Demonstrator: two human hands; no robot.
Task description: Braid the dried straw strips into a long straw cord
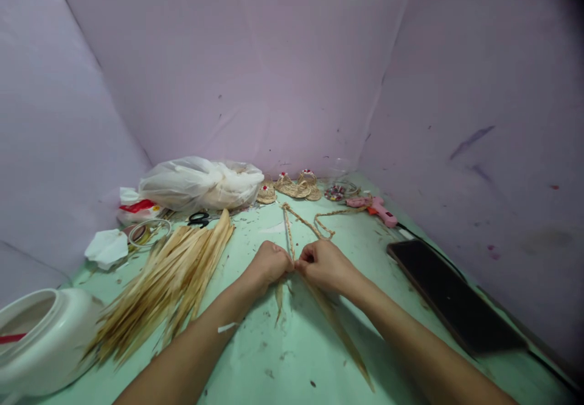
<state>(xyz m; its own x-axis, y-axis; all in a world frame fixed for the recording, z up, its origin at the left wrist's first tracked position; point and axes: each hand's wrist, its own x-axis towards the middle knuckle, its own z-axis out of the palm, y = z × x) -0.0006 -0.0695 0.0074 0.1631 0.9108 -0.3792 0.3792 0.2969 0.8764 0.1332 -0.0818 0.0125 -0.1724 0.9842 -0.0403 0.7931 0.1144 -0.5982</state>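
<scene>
My left hand [270, 263] and my right hand [326, 264] meet at the middle of the table, fingers pinched at the near end of a braided straw cord [289, 228]. From there the cord runs away from me, bends back and winds off to the right. A long dry leaf strip [340, 326] trails toward me from under my right hand, and a shorter strip [279, 303] hangs below my left. Left of my hands lies a loose bundle of dry leaf strips [168, 277]. Exactly how the strands sit between my fingertips is hidden.
At the back are a plastic bag [201, 183], small woven slippers [292, 187] and beads [334, 193]. A pink glue gun [376, 208] and a dark phone-like slab [451, 295] lie right. Black scissors [199, 219], a tape roll [149, 233] and a white pot [59, 338] are left.
</scene>
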